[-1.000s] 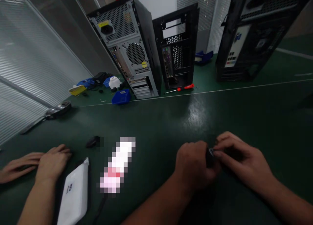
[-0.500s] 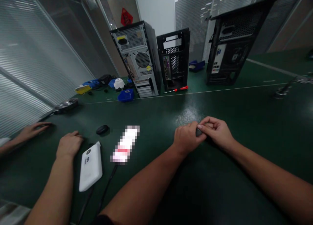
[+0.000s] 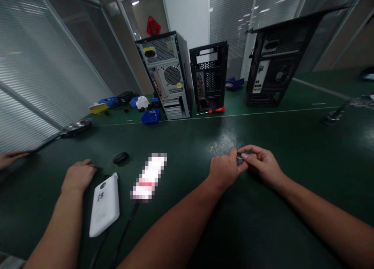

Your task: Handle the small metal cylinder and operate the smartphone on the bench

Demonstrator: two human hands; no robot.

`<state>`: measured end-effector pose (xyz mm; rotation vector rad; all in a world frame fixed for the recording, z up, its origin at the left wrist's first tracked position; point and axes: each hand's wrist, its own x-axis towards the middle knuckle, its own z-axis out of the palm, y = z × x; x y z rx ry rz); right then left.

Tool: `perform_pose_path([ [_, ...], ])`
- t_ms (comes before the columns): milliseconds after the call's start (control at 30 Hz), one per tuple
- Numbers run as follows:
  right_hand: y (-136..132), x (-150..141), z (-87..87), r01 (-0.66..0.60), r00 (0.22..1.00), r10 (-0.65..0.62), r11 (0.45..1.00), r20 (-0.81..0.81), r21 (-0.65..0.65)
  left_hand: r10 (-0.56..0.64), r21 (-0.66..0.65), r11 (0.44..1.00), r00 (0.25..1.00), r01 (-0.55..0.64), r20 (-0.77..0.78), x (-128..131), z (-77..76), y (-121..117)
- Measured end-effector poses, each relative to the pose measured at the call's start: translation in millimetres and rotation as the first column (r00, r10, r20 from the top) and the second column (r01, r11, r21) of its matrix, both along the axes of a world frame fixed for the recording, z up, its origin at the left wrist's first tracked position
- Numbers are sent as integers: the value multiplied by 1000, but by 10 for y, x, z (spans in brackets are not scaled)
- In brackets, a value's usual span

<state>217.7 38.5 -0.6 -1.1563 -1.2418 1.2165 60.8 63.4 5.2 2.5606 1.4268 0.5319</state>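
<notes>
Both my hands meet over the dark green table (image 3: 280, 144), right of the middle of the view. Between them is a small dark grey object (image 3: 240, 158) with a slight shine. Fingers cover most of it, and its kind cannot be made out. My left hand (image 3: 223, 169) is closed round its left side, with the thumb and forefinger toward the right. The fingertips of my right hand (image 3: 261, 163) pinch it from the right.
A blurred-out bright device (image 3: 149, 177) and a white power bank (image 3: 105, 206) with cables lie left, near a black mouse (image 3: 121, 158). A co-worker's hand (image 3: 78, 175) rests beside them. Computer cases (image 3: 163, 74), a red screwdriver (image 3: 214, 111) and a blue tray (image 3: 150, 116) stand behind.
My fingers have shifted a little, and more of the small grey object shows between them. A hand at the far left has moved further left. The view has tilted slightly.
</notes>
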Motion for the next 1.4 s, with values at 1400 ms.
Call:
perform_pose_path([
  [1400,182,-50,-40,56,981,-73,994,181,98,54,72,993,905,-93,422,-24,-53,154],
])
